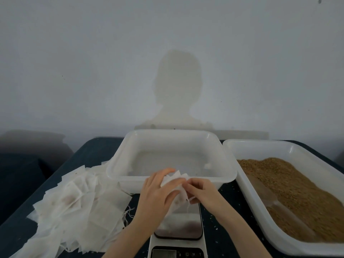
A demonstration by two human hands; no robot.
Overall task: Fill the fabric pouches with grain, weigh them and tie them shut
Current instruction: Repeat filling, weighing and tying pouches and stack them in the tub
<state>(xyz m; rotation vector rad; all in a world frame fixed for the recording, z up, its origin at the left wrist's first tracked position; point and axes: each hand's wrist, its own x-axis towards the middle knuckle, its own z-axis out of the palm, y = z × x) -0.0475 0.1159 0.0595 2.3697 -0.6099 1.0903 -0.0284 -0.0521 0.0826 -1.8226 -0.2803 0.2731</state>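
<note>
A white fabric pouch (176, 185) is held above the kitchen scale (178, 231), just in front of the empty tub. My left hand (158, 190) grips its body from the left, fingers curled round it. From the right, my right hand (199, 190) pinches the pouch's gathered edge or drawstring; a thin string hangs below. Brown grain (290, 187) fills the white tray (242, 148) on the right. A heap of flat empty pouches (78, 205) lies on the left of the dark table.
An empty white plastic tub (175, 138) stands at the back centre, against the pale wall. The scale's display (163, 254) sits at the near edge. Loose grains dot the dark tabletop (96, 149) between scale and tray.
</note>
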